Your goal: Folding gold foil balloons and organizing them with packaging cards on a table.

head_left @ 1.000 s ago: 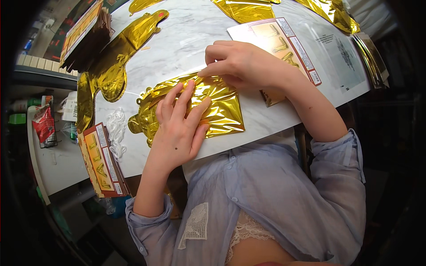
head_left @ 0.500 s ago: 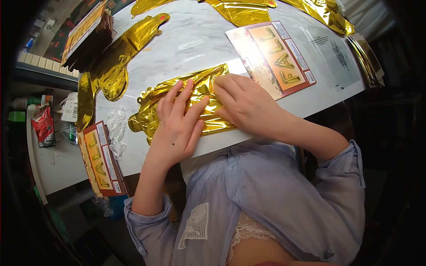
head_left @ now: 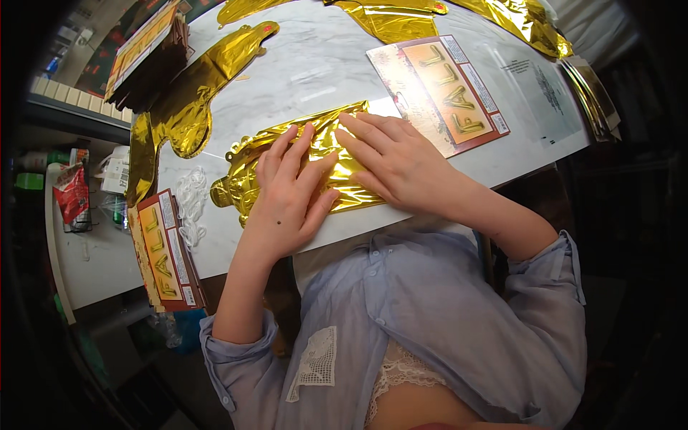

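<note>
A folded gold foil balloon (head_left: 324, 146) lies flat on the marbled white table in front of me, its tabbed end pointing left. My left hand (head_left: 288, 188) rests on its left half with fingers spread. On the right half lies my right hand (head_left: 390, 159), palm down, its fingers stretched out over the shiny foil. Neither hand grips anything. Just beyond my right hand is a printed card (head_left: 450, 97) with a picture of gold letters. A bundle of white string (head_left: 191, 204) sits left of the balloon.
More gold foil balloons lie around the table: one long flat piece (head_left: 188, 100) at the left, others (head_left: 390, 19) along the far edge. A stack of cards (head_left: 147, 54) stands far left, another card pile (head_left: 168, 251) near left. A clear plastic sheet (head_left: 537, 100) covers the right side.
My right hand has gone from bent, bunched fingers on the foil to lying flat with fingers extended. My left hand stays nearly in place.
</note>
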The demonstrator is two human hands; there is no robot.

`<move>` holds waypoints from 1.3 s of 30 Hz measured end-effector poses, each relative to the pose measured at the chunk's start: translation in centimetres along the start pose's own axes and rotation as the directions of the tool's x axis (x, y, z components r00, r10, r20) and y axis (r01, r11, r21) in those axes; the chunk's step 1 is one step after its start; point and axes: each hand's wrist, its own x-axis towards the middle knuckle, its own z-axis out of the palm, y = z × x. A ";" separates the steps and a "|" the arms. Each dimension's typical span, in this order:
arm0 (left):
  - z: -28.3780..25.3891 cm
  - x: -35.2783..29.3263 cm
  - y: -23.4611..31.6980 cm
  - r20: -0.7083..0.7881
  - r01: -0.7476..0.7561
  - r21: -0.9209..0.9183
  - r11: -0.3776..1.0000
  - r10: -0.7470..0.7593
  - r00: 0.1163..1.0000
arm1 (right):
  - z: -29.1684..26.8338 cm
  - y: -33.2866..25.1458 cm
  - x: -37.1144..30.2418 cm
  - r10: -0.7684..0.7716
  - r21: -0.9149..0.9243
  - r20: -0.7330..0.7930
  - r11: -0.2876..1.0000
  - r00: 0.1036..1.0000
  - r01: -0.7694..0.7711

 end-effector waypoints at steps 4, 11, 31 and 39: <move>-0.1 -0.1 0.0 0.004 0.002 0.027 1.000 -0.003 1.000 | -0.7 0.9 1.2 0.005 0.064 0.038 0.998 0.999 -0.008; 0.0 0.2 0.0 -0.004 0.008 0.011 1.000 -0.008 1.000 | 1.0 2.5 3.6 -0.200 -0.105 -0.053 0.976 0.978 0.193; -2.5 0.8 2.1 0.005 0.046 0.202 0.978 -0.048 0.999 | 1.2 1.6 2.8 -0.178 -0.063 -0.018 0.982 0.984 0.177; -1.4 -0.6 -0.9 0.177 0.106 0.198 0.974 -0.142 0.974 | 1.6 1.6 2.7 -0.181 -0.091 -0.021 0.980 0.983 0.178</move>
